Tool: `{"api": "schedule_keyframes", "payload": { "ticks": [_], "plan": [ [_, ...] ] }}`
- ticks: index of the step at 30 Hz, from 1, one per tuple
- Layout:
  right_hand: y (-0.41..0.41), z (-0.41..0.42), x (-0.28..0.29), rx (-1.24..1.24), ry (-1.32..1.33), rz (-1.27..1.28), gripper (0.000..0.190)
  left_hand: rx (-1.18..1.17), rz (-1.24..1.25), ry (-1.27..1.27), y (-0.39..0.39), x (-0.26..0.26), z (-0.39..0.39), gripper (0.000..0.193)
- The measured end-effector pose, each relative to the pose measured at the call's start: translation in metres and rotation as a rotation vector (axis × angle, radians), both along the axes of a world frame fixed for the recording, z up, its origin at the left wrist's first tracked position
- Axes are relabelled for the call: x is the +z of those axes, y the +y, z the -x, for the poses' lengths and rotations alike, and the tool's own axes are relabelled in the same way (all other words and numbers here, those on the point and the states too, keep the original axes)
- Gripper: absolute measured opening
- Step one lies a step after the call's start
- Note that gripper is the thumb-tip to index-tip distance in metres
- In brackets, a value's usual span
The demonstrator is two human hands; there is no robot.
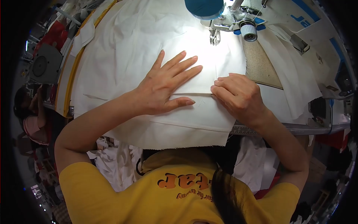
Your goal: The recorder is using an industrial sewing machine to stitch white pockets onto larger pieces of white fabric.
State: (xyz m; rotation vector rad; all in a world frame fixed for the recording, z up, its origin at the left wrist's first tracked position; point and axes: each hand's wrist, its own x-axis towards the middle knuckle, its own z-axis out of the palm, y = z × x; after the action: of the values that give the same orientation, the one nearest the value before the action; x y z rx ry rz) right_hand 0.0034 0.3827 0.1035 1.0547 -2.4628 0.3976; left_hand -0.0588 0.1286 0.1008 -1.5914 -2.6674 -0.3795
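White woven fabric (134,61) with frayed edges covers most of the sewing table and hangs over its front edge. My left hand (167,81) lies flat on it with the fingers spread. At the right end of a crosswise fold, my right hand (237,92) pinches the cloth between thumb and curled fingers. Beyond my hands, under a bright light, the presser foot (214,37) of an industrial sewing machine (313,28) stands above the fabric. A tension knob (249,31) sits to its right. The blue part (204,8) at the top hides some of the machine head.
A ruler strip (243,129) runs along the table's front edge. Another white cloth piece (293,72) drapes at the right, beside a tan board (261,61). White cloth (117,162) is bunched below the table. A person (35,120) sits at the far left.
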Motion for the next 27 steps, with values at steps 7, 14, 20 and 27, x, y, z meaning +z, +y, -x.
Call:
{"api": "schedule_keyframes", "payload": {
  "ticks": [7, 14, 20, 27],
  "plan": [
    [0.015, -0.031, 0.000, -0.133, -0.223, -0.079, 0.042, 0.017, 0.161, 0.029, -0.043, 0.007, 0.000, 0.081],
    [0.018, -0.031, 0.002, -0.140, -0.275, -0.123, 0.044, 0.128, 0.062, -0.095, -0.068, 0.025, 0.008, 0.065],
    [0.016, -0.031, 0.004, -0.135, -0.288, -0.142, 0.046, 0.286, 0.136, 0.019, -0.075, 0.011, 0.014, 0.053],
    [0.014, -0.032, 0.005, -0.138, -0.353, -0.141, 0.049, 0.016, -0.056, 0.144, -0.021, 0.024, 0.003, 0.058]
  ]
}}
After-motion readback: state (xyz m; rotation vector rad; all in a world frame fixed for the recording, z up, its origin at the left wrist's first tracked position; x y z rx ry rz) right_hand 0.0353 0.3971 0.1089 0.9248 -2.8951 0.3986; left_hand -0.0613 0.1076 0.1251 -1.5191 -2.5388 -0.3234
